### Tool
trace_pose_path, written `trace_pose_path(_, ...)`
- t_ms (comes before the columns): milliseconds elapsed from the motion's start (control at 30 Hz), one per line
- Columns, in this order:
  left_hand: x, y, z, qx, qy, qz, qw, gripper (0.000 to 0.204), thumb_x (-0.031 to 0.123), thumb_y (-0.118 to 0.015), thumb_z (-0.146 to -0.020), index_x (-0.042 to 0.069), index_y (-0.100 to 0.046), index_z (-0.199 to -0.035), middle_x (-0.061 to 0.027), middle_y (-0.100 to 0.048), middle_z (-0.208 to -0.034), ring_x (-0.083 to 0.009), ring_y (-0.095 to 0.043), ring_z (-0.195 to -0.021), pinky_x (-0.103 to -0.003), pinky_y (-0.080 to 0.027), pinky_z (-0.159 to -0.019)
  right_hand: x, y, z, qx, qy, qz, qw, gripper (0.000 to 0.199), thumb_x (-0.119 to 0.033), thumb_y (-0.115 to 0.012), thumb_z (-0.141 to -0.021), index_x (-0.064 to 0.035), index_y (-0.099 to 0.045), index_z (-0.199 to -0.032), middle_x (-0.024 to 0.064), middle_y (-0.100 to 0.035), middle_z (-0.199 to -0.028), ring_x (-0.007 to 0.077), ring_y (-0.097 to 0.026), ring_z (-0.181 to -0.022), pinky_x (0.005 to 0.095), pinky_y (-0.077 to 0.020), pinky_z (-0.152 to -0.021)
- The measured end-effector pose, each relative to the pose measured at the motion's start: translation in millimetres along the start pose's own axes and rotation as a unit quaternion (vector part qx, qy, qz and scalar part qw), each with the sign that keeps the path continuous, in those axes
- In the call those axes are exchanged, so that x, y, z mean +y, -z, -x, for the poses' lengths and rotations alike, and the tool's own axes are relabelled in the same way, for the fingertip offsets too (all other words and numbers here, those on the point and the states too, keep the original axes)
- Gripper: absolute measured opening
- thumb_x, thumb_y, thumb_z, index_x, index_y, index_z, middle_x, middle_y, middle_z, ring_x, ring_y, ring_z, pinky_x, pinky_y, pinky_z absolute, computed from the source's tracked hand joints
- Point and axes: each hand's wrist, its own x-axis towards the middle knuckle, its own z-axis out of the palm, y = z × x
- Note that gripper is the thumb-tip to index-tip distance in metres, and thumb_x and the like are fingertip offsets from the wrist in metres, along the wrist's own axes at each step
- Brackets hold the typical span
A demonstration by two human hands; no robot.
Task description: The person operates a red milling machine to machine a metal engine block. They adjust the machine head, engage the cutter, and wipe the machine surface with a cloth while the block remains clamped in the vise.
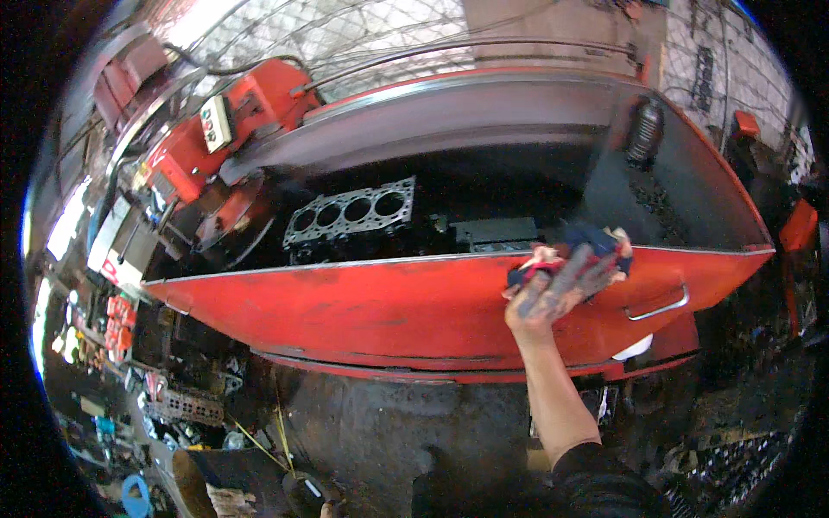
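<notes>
My right hand (557,289), grimy with oil, reaches up to the rim of a big red metal wash tank (363,302) and grips a bunched blue, red and white rag (596,246) against the tank's top edge. Inside the tank lies a grey engine block (350,216) with a row of round cylinder bores, well to the left of the rag. My left hand is out of sight.
The tank's raised red lid (484,104) stands behind the opening. A chrome handle (661,306) sits on the tank front at right. A red control box (242,108) is at upper left. Parts and clutter (173,397) cover the dirty floor at lower left.
</notes>
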Motion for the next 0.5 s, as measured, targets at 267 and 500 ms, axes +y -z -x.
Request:
trace_pose_path(267,26,37,-97,-0.043,-0.027,0.002,0.999,0.026,0.025,-0.068,-0.09,0.002,-0.063,-0.102,-0.0055,-0.066,-0.085,-0.0162,-0.059,-0.068,-0.033,-0.048,-0.059,-269,-90,42,-0.216,0.197,-0.093,0.952,0.058,-0.032,-0.047,-0.089,-0.0088,-0.037,-0.141,0.0191,-0.045,-0.137,0.0374,-0.044,-0.122,0.051,-0.0342,-0.101)
trace_pose_path(500,107,80,-220,-0.105,-0.128,-0.059,0.984,0.026,0.025,-0.066,-0.091,0.002,-0.062,-0.104,-0.0059,-0.067,-0.087,-0.0171,-0.061,-0.068,-0.034,-0.049,-0.056,-360,-134,87,-0.151,0.373,-0.076,0.912,0.065,-0.033,-0.055,-0.085,-0.0087,-0.041,-0.144,0.0127,-0.035,-0.15,0.0275,-0.031,-0.14,0.0498,-0.0225,-0.116)
